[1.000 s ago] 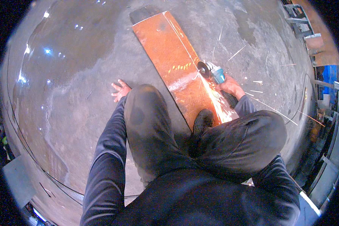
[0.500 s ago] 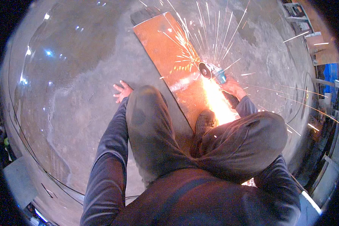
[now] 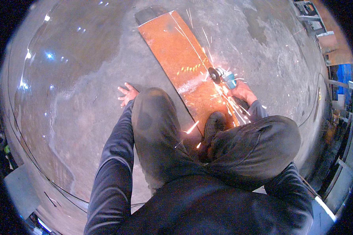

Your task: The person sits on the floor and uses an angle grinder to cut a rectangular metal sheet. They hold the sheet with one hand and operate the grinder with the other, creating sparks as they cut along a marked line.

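A long, rust-orange steel plate [image 3: 172, 47] lies slantwise on the concrete floor, with a scraped pale band and yellow marks across it. My right hand [image 3: 242, 92] is closed round the body of a teal angle grinder [image 3: 229, 80]. The grinder's dark disc [image 3: 214, 75] is at the plate's right edge, and some sparks fly off there toward my boot and up along the edge. Whether the disc still touches the metal I cannot tell. Fingers spread, my left hand [image 3: 128, 94] rests on the floor beside my left knee, holding nothing.
My boot [image 3: 214, 124] stands on the plate's near end. A dark piece [image 3: 153, 13] shows under its far end. Cables [image 3: 31, 156] run along the floor at left. Metal frames [image 3: 310, 19] and a blue object [image 3: 345, 78] stand at the far right.
The thick stream of sparks has thinned to scattered streaks. The grinder has shifted very slightly right and down. My left hand stays where it was.
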`<action>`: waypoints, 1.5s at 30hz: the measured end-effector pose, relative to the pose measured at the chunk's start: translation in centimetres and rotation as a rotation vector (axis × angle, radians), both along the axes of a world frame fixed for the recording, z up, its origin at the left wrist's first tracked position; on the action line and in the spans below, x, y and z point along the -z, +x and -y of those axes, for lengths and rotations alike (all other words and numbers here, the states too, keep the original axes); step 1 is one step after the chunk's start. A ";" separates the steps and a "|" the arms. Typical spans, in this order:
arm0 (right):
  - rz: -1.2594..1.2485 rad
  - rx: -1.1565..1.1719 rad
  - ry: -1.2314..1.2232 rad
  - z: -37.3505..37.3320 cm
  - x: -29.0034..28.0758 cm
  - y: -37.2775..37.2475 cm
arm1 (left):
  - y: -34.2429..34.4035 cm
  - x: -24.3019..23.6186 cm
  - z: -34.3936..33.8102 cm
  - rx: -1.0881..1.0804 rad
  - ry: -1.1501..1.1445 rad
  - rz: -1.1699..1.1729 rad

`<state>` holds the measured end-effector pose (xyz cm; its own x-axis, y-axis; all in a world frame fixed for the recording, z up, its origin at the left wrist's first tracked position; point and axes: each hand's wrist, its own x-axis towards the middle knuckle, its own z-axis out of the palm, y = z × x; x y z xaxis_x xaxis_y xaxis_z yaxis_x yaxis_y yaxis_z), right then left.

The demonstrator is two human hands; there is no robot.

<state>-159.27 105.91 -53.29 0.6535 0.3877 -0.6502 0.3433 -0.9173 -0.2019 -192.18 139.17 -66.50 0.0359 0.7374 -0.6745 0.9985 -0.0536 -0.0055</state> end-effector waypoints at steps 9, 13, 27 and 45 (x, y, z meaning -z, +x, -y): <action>-0.070 -0.027 0.149 -3.2 -1.6 0.1 | -0.4 0.6 -0.4 -0.004 0.009 -0.013; -0.077 -0.010 0.243 -3.5 -2.8 -0.2 | -0.2 0.1 -0.3 0.003 -0.006 0.007; -0.107 -0.001 0.180 -2.9 1.6 2.0 | -0.5 0.4 -0.3 0.005 0.026 -0.026; -0.086 -0.022 0.106 -1.4 1.1 1.3 | -0.5 1.4 -0.3 0.001 0.040 -0.021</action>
<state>-157.95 107.29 -54.40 0.5877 0.4707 -0.6581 0.3401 -0.8817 -0.3269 -192.69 139.52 -67.95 0.0230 0.7639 -0.6449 0.9981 -0.0539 -0.0283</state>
